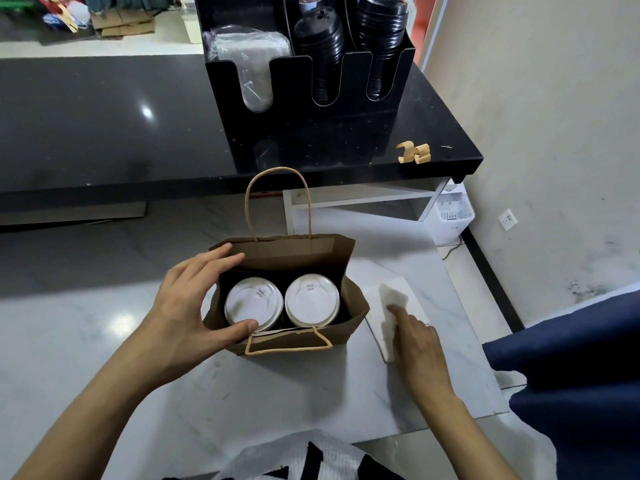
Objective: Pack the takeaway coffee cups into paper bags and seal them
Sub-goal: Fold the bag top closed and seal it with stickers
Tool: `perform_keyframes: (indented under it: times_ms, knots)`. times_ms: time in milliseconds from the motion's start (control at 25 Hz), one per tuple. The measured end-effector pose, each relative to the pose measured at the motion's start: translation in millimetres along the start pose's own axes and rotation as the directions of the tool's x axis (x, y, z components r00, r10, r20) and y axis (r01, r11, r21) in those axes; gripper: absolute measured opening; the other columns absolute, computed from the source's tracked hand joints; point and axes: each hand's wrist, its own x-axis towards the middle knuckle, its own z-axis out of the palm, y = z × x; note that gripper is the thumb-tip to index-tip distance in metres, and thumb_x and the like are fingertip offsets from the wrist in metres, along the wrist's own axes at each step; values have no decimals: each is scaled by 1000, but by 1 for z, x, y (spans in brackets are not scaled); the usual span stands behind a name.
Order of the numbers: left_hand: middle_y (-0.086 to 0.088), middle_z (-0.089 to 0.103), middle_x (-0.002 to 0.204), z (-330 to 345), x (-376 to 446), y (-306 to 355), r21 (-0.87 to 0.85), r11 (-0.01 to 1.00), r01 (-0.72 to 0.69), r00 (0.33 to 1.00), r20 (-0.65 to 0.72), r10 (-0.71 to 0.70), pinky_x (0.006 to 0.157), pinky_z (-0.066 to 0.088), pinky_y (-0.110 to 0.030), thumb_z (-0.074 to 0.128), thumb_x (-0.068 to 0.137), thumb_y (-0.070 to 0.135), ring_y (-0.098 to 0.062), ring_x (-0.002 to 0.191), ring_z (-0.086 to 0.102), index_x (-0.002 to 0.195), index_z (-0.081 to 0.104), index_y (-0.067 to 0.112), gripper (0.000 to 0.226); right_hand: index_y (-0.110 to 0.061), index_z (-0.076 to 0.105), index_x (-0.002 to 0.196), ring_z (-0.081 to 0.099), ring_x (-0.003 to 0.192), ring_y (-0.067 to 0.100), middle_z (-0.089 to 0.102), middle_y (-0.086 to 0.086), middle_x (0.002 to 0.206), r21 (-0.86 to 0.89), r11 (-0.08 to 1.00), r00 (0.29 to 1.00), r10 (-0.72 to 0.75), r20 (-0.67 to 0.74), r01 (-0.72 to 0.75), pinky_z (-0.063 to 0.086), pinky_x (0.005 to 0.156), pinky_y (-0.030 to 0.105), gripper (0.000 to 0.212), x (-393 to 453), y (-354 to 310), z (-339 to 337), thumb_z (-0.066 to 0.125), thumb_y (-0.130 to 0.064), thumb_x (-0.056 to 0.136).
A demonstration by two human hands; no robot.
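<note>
A brown paper bag [349, 322] stands open on the white marble counter [104, 323]. Inside it sit two coffee cups with white lids, the left cup [251, 301] and the right cup [311, 299], side by side. One twisted handle stands upright at the back; the other lies folded down over the front wall. My left hand [188, 303] grips the bag's left end, fingers on the far wall and thumb over the near rim by the left lid. My right hand [415, 341] lies to the right of the bag, its fingers pressing on a white napkin [393, 299] atop a flat white stack.
A black lid organiser [311, 133] with black lids and clear lids stands on the raised black counter [104, 116] behind the bag. A small wooden number piece [414, 152] sits near that counter's right corner. Dark blue cloth [571, 375] lies at the right. A white bin [450, 216] stands on the floor.
</note>
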Motion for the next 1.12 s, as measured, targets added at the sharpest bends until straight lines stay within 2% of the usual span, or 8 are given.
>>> perform_keyframes:
  times_ms: [160, 280, 400, 520, 600, 680, 880, 1120]
  knots:
    - [25, 28, 159, 0, -2, -2, -16, 1000, -20, 1000, -5, 20, 115, 30, -41, 78, 67, 67, -10, 145, 23, 149, 40, 40, 94, -31, 12, 158, 59, 73, 32, 62, 0, 82, 339, 926, 985, 172, 10, -165, 46, 65, 40, 79, 23, -39, -45, 59, -10, 98]
    - [26, 28, 159, 0, -3, -3, -24, 999, -26, 1000, -6, 26, 115, 30, -39, 83, 70, 60, -8, 145, 23, 149, 40, 41, 92, -33, 2, 160, 63, 78, 22, 68, -2, 90, 459, 887, 985, 126, -118, -58, 49, 74, 31, 88, 42, -77, -88, 62, -13, 99]
    - [26, 28, 158, 1, -3, -3, -31, 999, -28, 999, -18, 28, 116, 31, -37, 85, 71, 51, -7, 144, 24, 149, 40, 41, 90, -27, 17, 159, 63, 86, 7, 69, -2, 96, 492, 861, 977, -22, -214, 127, 46, 79, 9, 82, 52, -113, -120, 66, -8, 96]
    - [26, 28, 158, 2, -3, -4, -38, 999, -36, 999, -27, 35, 115, 31, -36, 86, 71, 53, -7, 144, 25, 148, 41, 41, 91, -12, 60, 129, 64, 92, 17, 70, 4, 96, 266, 844, 866, -371, -336, 465, 54, 83, 30, 41, 64, -139, -121, 71, -1, 92]
    - [26, 29, 158, 2, -3, -5, -41, 998, -40, 999, -32, 39, 115, 31, -35, 84, 69, 54, -7, 143, 25, 148, 41, 41, 91, -11, 70, 105, 60, 83, 28, 69, 5, 85, 39, 742, 733, -651, -198, 669, 50, 73, 40, 25, 73, -148, -108, 72, 3, 85]
    - [25, 29, 158, 2, -2, -6, -34, 999, -41, 999, -28, 40, 116, 31, -36, 86, 69, 54, -7, 143, 25, 148, 41, 40, 92, -15, 71, 96, 60, 78, 29, 69, 3, 82, -41, 659, 660, -746, 88, 751, 48, 69, 40, 25, 82, -156, -90, 71, 2, 79]
    - [25, 28, 158, 3, -2, -6, -39, 998, -44, 999, -23, 43, 116, 30, -34, 83, 71, 55, -7, 145, 23, 150, 39, 41, 91, -23, 73, 105, 64, 92, 30, 71, 2, 95, -115, 702, 644, -560, 522, 703, 46, 68, 34, 25, 98, -179, -76, 61, -10, 88]
    - [25, 26, 160, 0, -2, -3, -33, 999, -11, 1000, 2, 11, 116, 28, -35, 83, 72, 54, -7, 145, 21, 150, 37, 41, 91, -30, 70, 122, 65, 104, 20, 73, -5, 113, 19, 816, 645, -470, 602, 578, 52, 80, 33, 29, 98, -178, -93, 59, -41, 97]
